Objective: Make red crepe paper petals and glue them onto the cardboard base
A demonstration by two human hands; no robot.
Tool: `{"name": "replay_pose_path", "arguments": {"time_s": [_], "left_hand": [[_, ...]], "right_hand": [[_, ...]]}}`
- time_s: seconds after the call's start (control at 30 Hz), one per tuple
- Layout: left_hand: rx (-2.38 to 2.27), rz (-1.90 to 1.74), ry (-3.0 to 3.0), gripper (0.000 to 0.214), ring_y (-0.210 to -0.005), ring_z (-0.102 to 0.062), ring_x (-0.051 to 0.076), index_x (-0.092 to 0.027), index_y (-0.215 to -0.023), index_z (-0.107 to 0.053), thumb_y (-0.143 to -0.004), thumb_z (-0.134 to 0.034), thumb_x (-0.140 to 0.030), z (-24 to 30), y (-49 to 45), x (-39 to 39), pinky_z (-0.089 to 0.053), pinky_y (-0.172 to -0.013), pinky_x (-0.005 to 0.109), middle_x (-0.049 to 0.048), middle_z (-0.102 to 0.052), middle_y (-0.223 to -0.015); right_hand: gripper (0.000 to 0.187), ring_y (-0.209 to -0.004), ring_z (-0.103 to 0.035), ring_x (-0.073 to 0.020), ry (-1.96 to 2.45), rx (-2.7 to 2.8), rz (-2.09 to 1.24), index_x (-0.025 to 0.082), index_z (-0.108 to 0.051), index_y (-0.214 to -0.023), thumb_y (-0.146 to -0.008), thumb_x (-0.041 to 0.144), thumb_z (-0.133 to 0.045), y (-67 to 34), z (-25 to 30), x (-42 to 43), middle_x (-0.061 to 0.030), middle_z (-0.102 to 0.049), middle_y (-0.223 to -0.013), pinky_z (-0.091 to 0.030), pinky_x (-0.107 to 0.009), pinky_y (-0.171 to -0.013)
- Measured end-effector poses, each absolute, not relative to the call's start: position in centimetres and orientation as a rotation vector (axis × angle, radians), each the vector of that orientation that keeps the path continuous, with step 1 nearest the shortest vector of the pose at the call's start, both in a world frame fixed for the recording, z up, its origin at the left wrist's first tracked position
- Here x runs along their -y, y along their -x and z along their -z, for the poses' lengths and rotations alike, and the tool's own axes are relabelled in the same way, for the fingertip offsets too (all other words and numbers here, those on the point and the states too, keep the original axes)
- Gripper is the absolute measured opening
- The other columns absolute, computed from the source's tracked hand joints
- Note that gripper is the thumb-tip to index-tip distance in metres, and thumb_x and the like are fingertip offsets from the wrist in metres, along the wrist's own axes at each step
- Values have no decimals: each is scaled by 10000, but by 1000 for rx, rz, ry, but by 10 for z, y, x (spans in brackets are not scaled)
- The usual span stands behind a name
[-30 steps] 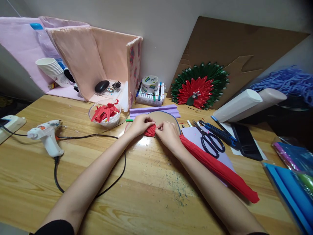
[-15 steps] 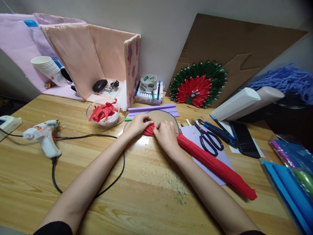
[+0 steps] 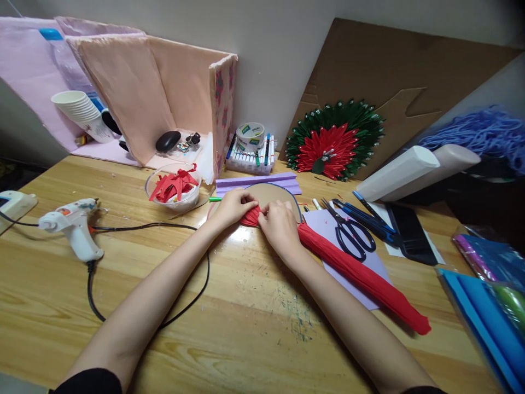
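Both my hands meet at the middle of the wooden table [image 3: 254,323]. My left hand [image 3: 233,206] and my right hand [image 3: 280,225] pinch the near end of a long folded strip of red crepe paper [image 3: 361,276]. The strip runs from my fingers toward the right and ends near the table's front right. Its gathered end lies on the edge of a round cardboard disc [image 3: 273,195] with a blue rim. A lilac paper sheet [image 3: 353,262] lies under the strip.
A glue gun [image 3: 74,225] with a black cord lies at left. A clear bowl of red paper scraps [image 3: 174,189] sits behind my left hand. Black scissors [image 3: 348,232], blue pens, a dark phone [image 3: 410,232], markers, a tape roll [image 3: 250,134] and a red-green paper fan decoration [image 3: 334,142] stand at right and back.
My hands stay on the red strip's end, with only small finger shifts. The view has drifted slightly.
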State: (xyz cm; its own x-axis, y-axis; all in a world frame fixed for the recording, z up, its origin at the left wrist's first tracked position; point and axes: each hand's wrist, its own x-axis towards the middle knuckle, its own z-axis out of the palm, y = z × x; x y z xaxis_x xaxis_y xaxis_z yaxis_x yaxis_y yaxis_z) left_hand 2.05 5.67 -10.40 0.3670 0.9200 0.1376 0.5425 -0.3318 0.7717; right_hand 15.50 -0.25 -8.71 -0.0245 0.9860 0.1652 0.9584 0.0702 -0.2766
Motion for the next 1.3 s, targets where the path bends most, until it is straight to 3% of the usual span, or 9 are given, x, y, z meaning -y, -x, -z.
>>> {"name": "replay_pose_path", "arguments": {"time_s": [0.8,1.3], "left_hand": [[-1318,-773,-2099,109,-763,-595,193,-136,-771,-660,-780,-555,-165,106,-21,-56,-429,-683,295,57,-675,-788],[-1292,-792,-2115,92,-729,-579,178,-140,-751,-651,-782,-572,-175,107,-18,-56,-407,-644,281,47,-653,-756]], "right_hand": [[212,-905,-532,-292,1969,2061,-130,90,-679,-844,-838,180,-487,-152,90,1,-150,-665,-865,-395,-381,-805],[186,-874,-538,-259,1923,2149,-188,124,-699,-771,-814,139,-518,-158,76,1,-116,-668,-828,-405,-350,-783]]}}
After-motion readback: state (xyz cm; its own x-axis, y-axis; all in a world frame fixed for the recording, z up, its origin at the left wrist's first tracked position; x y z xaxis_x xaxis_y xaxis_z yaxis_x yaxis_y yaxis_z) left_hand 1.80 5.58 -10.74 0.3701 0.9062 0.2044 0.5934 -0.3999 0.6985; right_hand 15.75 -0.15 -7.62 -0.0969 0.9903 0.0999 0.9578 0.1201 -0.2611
